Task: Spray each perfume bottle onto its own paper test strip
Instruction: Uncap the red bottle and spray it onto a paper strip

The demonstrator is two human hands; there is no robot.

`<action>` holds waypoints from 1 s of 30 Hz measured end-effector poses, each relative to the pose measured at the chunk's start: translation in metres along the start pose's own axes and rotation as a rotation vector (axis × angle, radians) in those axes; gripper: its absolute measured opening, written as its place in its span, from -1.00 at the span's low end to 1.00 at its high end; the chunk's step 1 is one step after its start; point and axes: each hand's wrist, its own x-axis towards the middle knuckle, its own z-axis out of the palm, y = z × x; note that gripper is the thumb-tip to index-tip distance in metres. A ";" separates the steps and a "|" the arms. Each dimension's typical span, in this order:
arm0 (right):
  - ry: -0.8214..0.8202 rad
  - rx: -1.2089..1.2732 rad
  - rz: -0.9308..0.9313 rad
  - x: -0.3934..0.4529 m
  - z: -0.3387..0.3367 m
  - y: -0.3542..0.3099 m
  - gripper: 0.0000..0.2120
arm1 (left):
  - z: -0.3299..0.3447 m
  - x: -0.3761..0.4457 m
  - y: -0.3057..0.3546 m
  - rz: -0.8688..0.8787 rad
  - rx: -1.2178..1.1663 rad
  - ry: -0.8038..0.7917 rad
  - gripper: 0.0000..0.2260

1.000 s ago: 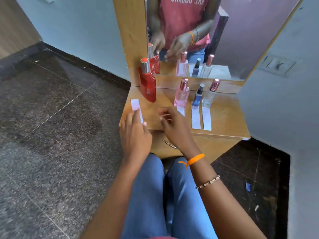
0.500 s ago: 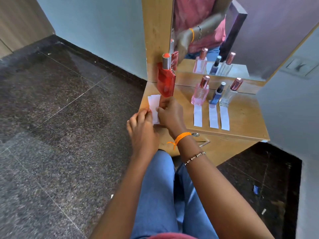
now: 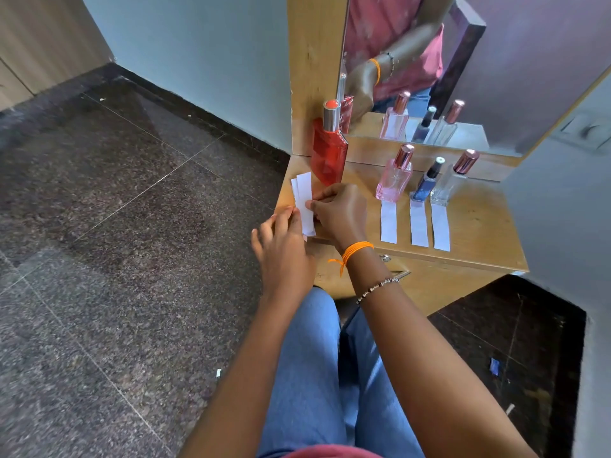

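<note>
A small stack of white paper strips (image 3: 304, 200) lies at the left end of the wooden shelf (image 3: 476, 223). My right hand (image 3: 340, 213) pinches the stack from the right. My left hand (image 3: 281, 249) touches its lower left edge with the fingertips. A tall red perfume bottle (image 3: 329, 150) stands just behind the strips. To the right stand a pink bottle (image 3: 393, 176), a small blue bottle (image 3: 428, 181) and a clear bottle (image 3: 453, 181), each with one white strip (image 3: 388, 221) laid in front of it.
A mirror (image 3: 496, 61) rises behind the shelf and repeats the bottles and my hand. A grey wall closes in on the right. A drawer with a key (image 3: 385, 258) sits under the shelf. Dark stone floor spreads to the left.
My right hand came left from the shelf's middle and took hold of the strips by the red bottle. The stack now shows two offset strips. My view turned left.
</note>
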 end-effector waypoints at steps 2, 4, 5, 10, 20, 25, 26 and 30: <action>-0.008 -0.025 -0.011 0.001 -0.001 -0.001 -0.91 | 0.000 0.000 0.001 0.000 0.003 -0.002 -0.52; -0.013 -0.033 -0.016 0.001 -0.002 -0.001 -0.95 | 0.000 0.000 0.001 0.008 0.018 -0.002 -0.51; -0.015 -0.034 -0.016 0.001 -0.003 -0.002 -0.96 | 0.000 0.000 0.001 0.011 0.021 -0.002 -0.51; -0.027 -0.036 -0.033 0.000 -0.007 -0.003 -0.95 | -0.002 0.000 0.002 0.015 0.031 -0.007 -0.50; -0.022 0.040 0.027 -0.002 -0.038 0.015 -0.80 | -0.011 0.004 0.006 0.001 0.005 -0.027 -0.45; 0.059 -0.158 -0.080 -0.011 -0.052 0.035 -0.93 | -0.017 0.000 0.017 0.059 -0.091 0.113 -0.42; 0.079 -0.206 -0.101 -0.012 -0.053 0.036 -0.92 | -0.017 0.000 0.021 0.080 -0.136 0.108 -0.42; 0.129 -0.336 -0.182 -0.015 -0.053 0.039 -0.87 | -0.014 -0.001 0.035 0.114 -0.310 0.024 -0.46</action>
